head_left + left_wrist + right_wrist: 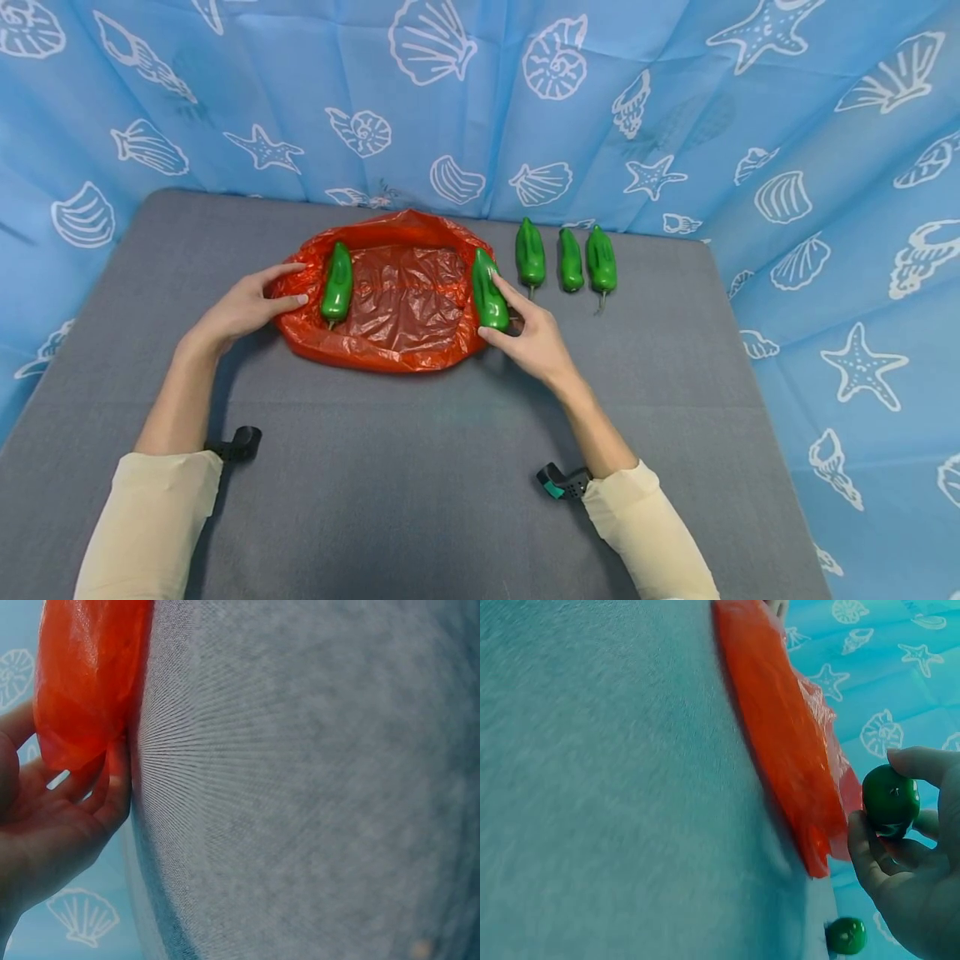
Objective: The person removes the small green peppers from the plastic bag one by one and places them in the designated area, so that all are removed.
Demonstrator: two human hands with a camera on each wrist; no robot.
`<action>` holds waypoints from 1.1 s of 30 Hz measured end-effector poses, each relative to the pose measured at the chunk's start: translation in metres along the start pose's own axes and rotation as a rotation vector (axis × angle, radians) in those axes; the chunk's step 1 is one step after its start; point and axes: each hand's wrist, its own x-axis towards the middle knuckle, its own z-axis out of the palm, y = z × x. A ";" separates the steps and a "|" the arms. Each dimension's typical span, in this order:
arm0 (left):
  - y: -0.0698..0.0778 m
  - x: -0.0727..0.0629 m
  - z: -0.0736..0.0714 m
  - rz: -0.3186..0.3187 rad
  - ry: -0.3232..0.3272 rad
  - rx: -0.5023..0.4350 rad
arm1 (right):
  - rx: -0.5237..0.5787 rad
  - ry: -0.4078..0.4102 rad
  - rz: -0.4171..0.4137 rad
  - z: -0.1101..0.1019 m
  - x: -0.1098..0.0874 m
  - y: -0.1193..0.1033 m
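An open red plastic bag (408,358) lies on the grey table, its mouth spread wide. Inside, toward the left, rests one green pepper (339,283). My left hand (238,310) holds the bag's left end, thumb and fingers on its rim; in the left wrist view the fingers curve around the red plastic (90,682). Between thumb and fingers, my right hand (534,337) grips another green pepper (489,292) over the bag's right rim. The right wrist view shows this pepper (890,801) end-on, raised beside the bag (780,727).
Three more green peppers stand in a row right of the bag: one nearest (530,254), one in the middle (570,260) and one farthest right (602,260). A blue shell-print curtain (495,100) borders the table's back and sides.
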 end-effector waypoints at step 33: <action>-0.001 0.001 0.000 -0.005 0.010 -0.014 | -0.021 0.089 0.104 -0.049 -0.044 0.044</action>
